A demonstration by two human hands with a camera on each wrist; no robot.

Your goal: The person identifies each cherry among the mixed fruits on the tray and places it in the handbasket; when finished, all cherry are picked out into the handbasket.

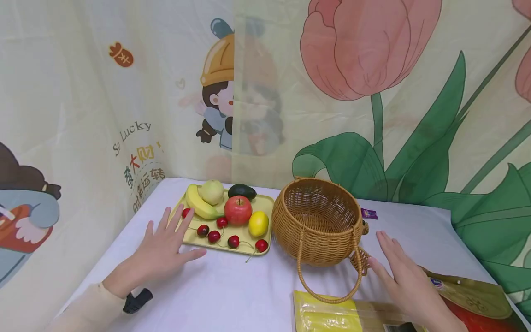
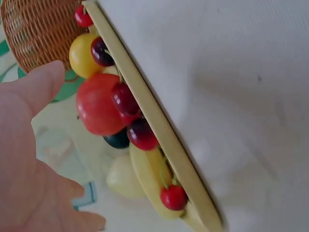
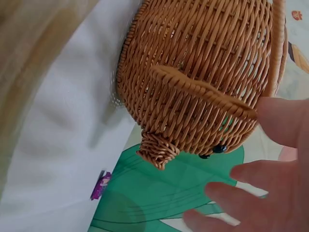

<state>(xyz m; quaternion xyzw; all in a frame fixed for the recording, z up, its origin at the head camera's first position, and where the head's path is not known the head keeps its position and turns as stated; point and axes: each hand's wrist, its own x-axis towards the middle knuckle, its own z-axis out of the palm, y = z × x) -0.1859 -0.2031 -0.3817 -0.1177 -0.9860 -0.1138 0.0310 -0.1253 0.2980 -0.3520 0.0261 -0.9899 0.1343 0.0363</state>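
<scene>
My left hand (image 1: 162,249) hovers with spread fingers at the left front of a yellow tray (image 1: 196,241), holding nothing. On that tray lie a banana (image 1: 198,203), a pale green round fruit (image 1: 212,192), a dark avocado-like fruit (image 1: 242,191), a red apple (image 1: 238,210), a lemon (image 1: 258,224) and several cherries (image 1: 214,236). To the right stands a wicker basket (image 1: 319,251), its handle hanging down in front. Beside it my right hand (image 1: 408,281) is held with extended fingers. In the right wrist view the thumb (image 3: 282,121) appears close to the basket; contact is unclear.
Behind the basket's right side lies a small purple packet (image 1: 368,213). A yellow and brown package (image 1: 327,313) is at the front, partly under the right arm. A brown and red bag (image 1: 477,299) lies at right. Printed curtains (image 1: 265,170) hang behind the white table (image 1: 224,290).
</scene>
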